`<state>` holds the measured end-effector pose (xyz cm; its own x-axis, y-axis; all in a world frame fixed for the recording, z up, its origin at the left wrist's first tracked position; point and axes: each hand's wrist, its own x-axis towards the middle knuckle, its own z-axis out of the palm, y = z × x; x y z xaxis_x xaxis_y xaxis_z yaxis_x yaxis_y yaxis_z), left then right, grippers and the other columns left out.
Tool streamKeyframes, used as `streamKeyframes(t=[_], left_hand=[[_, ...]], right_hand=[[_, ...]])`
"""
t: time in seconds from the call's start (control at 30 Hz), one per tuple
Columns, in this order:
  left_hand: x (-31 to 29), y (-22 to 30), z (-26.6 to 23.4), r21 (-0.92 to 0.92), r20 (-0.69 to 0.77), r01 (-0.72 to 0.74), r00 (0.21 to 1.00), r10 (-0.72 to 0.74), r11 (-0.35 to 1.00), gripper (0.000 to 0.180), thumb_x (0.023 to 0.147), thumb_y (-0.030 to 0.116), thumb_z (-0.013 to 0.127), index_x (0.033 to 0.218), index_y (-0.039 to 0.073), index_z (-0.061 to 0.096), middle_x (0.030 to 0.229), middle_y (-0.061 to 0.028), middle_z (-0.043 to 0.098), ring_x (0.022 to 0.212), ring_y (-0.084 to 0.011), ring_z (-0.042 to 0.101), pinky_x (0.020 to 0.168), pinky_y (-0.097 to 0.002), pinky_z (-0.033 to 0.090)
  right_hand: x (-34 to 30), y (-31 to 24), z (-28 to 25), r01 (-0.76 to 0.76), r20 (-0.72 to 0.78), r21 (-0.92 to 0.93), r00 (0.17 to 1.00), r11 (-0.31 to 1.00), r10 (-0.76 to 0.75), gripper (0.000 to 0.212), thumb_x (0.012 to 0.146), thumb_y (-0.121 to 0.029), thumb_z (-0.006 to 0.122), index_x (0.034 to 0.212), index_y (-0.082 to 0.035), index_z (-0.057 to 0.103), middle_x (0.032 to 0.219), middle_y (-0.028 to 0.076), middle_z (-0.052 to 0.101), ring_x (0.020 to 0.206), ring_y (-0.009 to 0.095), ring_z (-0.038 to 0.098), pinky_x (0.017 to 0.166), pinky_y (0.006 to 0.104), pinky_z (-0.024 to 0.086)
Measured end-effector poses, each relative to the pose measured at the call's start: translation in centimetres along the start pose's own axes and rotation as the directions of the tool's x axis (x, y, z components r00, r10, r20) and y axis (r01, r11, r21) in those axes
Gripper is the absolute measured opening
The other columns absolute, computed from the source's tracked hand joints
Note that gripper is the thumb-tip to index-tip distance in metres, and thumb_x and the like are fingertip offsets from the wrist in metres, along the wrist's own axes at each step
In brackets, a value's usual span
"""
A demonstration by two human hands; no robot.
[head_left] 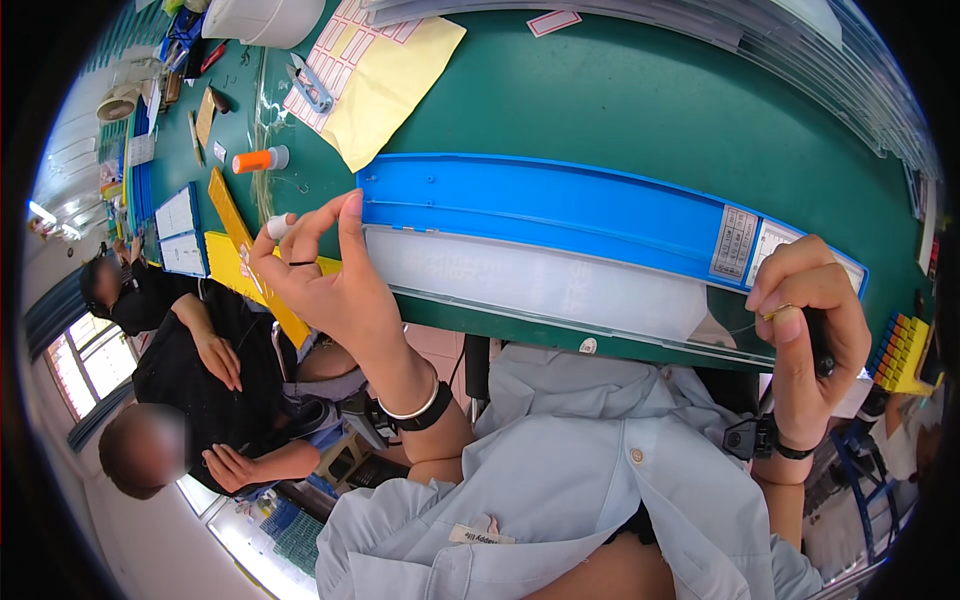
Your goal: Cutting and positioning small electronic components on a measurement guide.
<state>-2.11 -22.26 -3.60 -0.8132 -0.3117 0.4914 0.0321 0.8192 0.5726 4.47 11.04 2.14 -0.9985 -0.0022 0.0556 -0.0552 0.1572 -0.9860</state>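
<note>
A long blue plastic case (540, 205) lies open across the table's near edge, its clear lid (530, 285) toward me. Inside the lid is a whitish translucent sheet. At the case's left end, my left hand (335, 265) has thumb and forefinger pinched together. A white cover sits on one of its fingertips; anything in the pinch is too small to make out. My right hand (815, 335), by the case's right end, pinches a small thin gold-coloured piece (778, 312). A black rounded object (823, 350) shows behind those fingers. From the pinch a faint thin line runs left over the lid.
Blue snips (310, 85) lie on label sheets and yellow paper (400, 90) at back left. An orange-capped bottle (258, 160) and yellow strips (250, 260) are at left. Clear plastic sheets (800, 70) fill the back right. A person in black (200, 370) sits at left.
</note>
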Motion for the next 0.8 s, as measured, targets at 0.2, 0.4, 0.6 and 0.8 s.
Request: streamKeyframes(t=[0.2,0.4,0.6,0.8], left_hand=[[-0.1,0.2,-0.3,0.029,-0.008,-0.047,0.999,0.047,0.998,0.024,0.084,0.016,0.080,0.096,0.003,0.064,0.091,0.0015,0.069,0.104,-0.0149,0.051,0.120,-0.0449,0.010],[-0.2,0.3,-0.2,-0.012,-0.003,-0.012,1.000,0.012,1.000,0.021,0.084,0.015,0.081,0.094,0.003,0.067,0.099,0.0008,0.064,0.104,-0.0150,0.051,0.118,-0.0421,0.015],[-0.3,0.5,-0.1,-0.002,-0.018,-0.018,1.000,0.018,1.000,0.021,0.083,0.014,0.081,0.094,0.003,0.067,0.099,0.0002,0.065,0.104,-0.0146,0.051,0.117,-0.0407,0.017],[0.0,1.1,0.1,0.036,0.000,-0.013,1.000,0.013,0.999,0.027,0.084,0.012,0.080,0.099,0.003,0.059,0.091,-0.0017,0.071,0.101,-0.0130,0.054,0.115,-0.0393,0.020]], right_hand=[[0.0,0.0,0.0,-0.004,-0.003,-0.003,1.000,1.000,0.004,0.006,0.090,-0.003,0.059,0.090,0.003,0.058,0.088,0.015,0.061,0.077,0.017,0.053,0.070,0.0278,0.041],[-0.2,0.0,-0.1,-0.010,-0.013,0.007,1.000,1.000,0.010,0.006,0.090,-0.003,0.059,0.090,0.003,0.058,0.088,0.015,0.061,0.077,0.016,0.052,0.070,0.0275,0.041],[-0.2,0.0,-0.1,-0.006,-0.001,0.001,1.000,1.000,0.006,0.005,0.090,-0.003,0.058,0.090,0.002,0.058,0.089,0.015,0.061,0.078,0.016,0.053,0.070,0.0274,0.041],[-0.1,0.1,-0.1,-0.019,0.005,0.001,1.000,1.000,0.019,0.006,0.091,-0.003,0.058,0.091,0.003,0.058,0.089,0.015,0.061,0.078,0.016,0.053,0.071,0.0272,0.042]])
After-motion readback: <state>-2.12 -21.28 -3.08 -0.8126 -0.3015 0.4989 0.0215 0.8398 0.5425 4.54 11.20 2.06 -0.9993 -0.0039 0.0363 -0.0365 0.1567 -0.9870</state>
